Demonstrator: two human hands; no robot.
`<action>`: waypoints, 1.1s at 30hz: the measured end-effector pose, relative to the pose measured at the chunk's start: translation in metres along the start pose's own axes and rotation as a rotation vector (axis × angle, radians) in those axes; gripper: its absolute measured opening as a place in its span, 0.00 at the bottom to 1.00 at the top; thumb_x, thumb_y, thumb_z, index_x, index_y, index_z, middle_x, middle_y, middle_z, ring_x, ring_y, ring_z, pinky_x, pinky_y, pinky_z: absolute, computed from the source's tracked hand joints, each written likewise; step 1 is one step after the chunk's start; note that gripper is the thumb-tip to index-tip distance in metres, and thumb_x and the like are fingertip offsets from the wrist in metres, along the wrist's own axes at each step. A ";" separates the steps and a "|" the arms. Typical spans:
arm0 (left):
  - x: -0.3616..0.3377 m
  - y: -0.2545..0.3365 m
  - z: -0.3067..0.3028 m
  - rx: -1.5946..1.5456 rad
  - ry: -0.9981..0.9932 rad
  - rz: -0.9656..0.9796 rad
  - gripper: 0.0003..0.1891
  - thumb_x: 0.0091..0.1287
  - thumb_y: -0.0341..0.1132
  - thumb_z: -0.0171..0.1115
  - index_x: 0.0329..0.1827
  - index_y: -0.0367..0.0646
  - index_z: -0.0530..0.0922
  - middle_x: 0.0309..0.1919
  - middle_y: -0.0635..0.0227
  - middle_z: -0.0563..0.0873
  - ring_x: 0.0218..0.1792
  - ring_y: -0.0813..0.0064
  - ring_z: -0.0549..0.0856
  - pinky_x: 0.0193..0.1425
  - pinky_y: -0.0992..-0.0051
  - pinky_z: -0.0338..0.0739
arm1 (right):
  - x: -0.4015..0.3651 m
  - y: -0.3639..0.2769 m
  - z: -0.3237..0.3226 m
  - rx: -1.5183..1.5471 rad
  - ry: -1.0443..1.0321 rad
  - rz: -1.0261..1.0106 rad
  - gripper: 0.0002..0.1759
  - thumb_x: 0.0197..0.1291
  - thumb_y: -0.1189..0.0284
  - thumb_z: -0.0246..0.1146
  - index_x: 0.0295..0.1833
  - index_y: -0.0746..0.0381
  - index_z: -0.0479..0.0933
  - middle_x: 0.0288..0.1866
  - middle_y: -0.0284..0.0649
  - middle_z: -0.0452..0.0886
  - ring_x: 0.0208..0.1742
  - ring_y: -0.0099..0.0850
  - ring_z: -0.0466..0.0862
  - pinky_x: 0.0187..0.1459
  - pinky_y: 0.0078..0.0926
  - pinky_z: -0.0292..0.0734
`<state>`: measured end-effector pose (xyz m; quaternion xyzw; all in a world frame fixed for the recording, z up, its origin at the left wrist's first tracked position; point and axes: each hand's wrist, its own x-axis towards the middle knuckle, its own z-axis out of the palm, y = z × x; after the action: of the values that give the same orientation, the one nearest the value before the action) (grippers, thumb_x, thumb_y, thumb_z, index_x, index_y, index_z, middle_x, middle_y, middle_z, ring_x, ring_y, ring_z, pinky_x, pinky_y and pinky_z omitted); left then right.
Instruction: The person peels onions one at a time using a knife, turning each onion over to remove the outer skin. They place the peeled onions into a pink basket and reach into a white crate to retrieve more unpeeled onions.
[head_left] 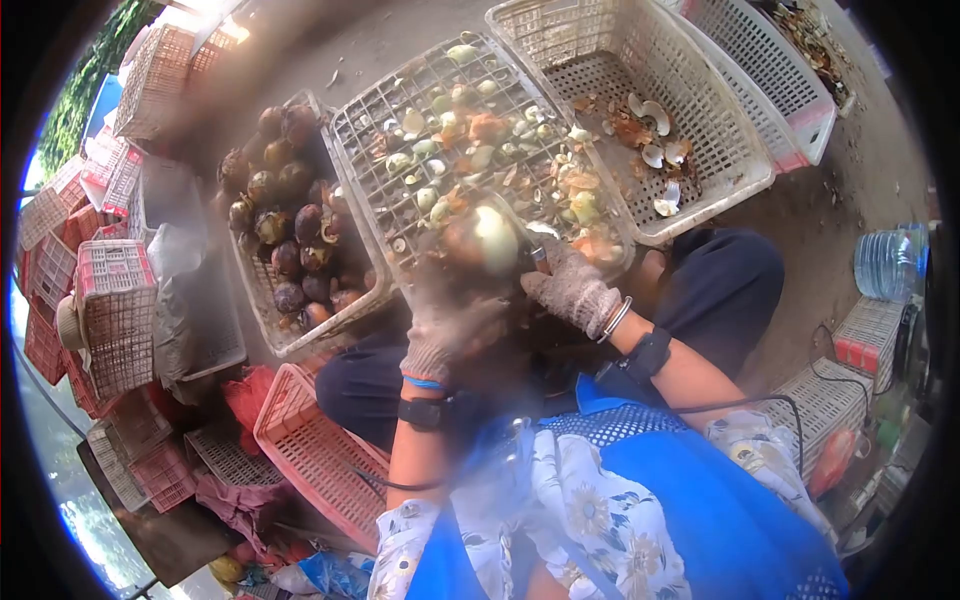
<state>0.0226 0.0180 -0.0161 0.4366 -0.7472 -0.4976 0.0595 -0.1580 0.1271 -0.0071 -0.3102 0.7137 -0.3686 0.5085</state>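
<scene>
My left hand, in a dirty knit glove, is closed around a partly peeled onion, pale and shiny on one side and brownish on the other. My gloved right hand grips a small knife, its blade close to the onion; blur hides the exact contact. Beneath them is an upturned grid-bottomed crate, strewn with onion trimmings and orange-brown skins. At the left, a crate holds many dark purple-brown onions.
Ahead stands a deep pale crate with skins and white layers inside. Stacked crates line the left side, and a pink crate sits by my left leg. A large water bottle is at the right. Smears blur parts of the view.
</scene>
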 end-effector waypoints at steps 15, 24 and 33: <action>0.023 0.005 0.000 0.406 0.223 0.277 0.54 0.34 0.49 0.85 0.66 0.36 0.69 0.57 0.51 0.78 0.59 0.49 0.77 0.64 0.56 0.71 | 0.034 -0.002 -0.004 -0.372 0.126 -0.063 0.22 0.56 0.62 0.66 0.49 0.67 0.74 0.42 0.55 0.82 0.49 0.52 0.83 0.49 0.44 0.78; 0.010 0.024 0.016 0.021 0.421 0.241 0.41 0.48 0.40 0.82 0.60 0.31 0.69 0.50 0.53 0.81 0.50 0.64 0.82 0.57 0.67 0.77 | 0.025 0.060 -0.137 -1.067 0.342 0.077 0.19 0.61 0.57 0.61 0.44 0.62 0.83 0.39 0.52 0.85 0.39 0.48 0.86 0.41 0.43 0.81; 0.000 0.043 0.006 -0.038 0.350 -0.020 0.52 0.36 0.38 0.83 0.67 0.30 0.63 0.56 0.49 0.78 0.58 0.57 0.80 0.62 0.65 0.76 | -0.073 0.022 -0.146 -0.240 -0.053 0.297 0.11 0.57 0.67 0.62 0.38 0.64 0.82 0.27 0.43 0.85 0.24 0.33 0.86 0.26 0.33 0.81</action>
<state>-0.0064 0.0269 0.0155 0.5228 -0.7114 -0.4288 0.1918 -0.2775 0.2290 0.0418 -0.2695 0.7768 -0.1935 0.5353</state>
